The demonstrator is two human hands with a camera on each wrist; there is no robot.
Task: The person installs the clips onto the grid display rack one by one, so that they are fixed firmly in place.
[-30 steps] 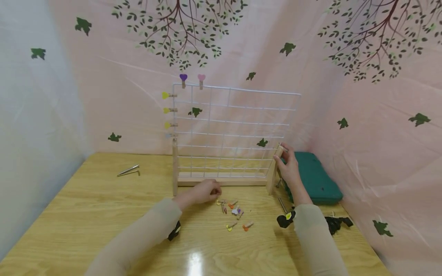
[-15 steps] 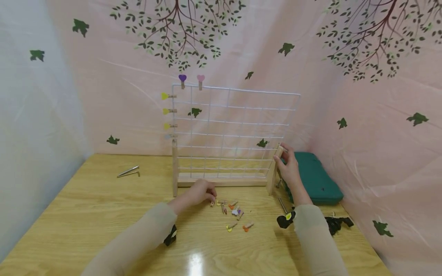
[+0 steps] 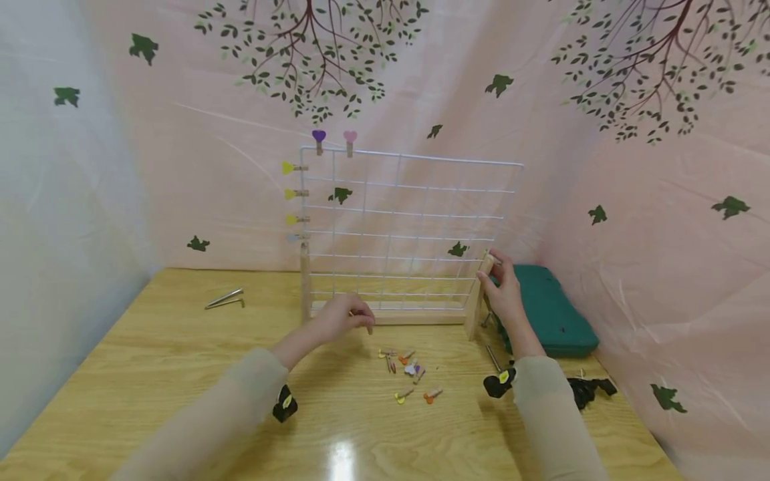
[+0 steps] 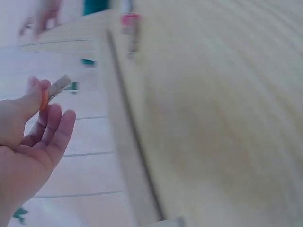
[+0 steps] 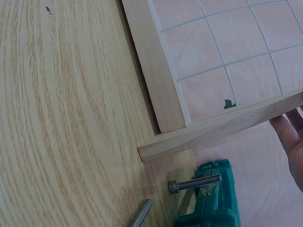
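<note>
My left hand (image 3: 338, 318) is raised over the table in front of the rack's lower bar. Thumb and forefinger pinch a small wooden clothespin (image 4: 59, 86) with an orange end. At the rack's right side, my right hand (image 3: 506, 294) holds the top of the wooden post (image 3: 473, 312). A white wire grid (image 3: 433, 158) stands upright in this wooden frame. Clipped along its top edge are a purple heart clothespin (image 3: 319, 136) and a pink one (image 3: 350, 136). Down the left edge sit yellow clothespins (image 3: 289, 194) and a pale blue one (image 3: 293, 238).
Several loose clothespins (image 3: 412, 369) lie on the table (image 3: 198, 374) before the rack. A green case (image 3: 550, 310) is behind my right arm, with a bolt (image 5: 194, 183) near it. Metal tools (image 3: 224, 298) lie at left, and a black bundle (image 3: 582, 392) at right.
My left hand has lifted off the table near the loose clothespins and moved left and up, carrying one clothespin. The right hand stays on the post.
</note>
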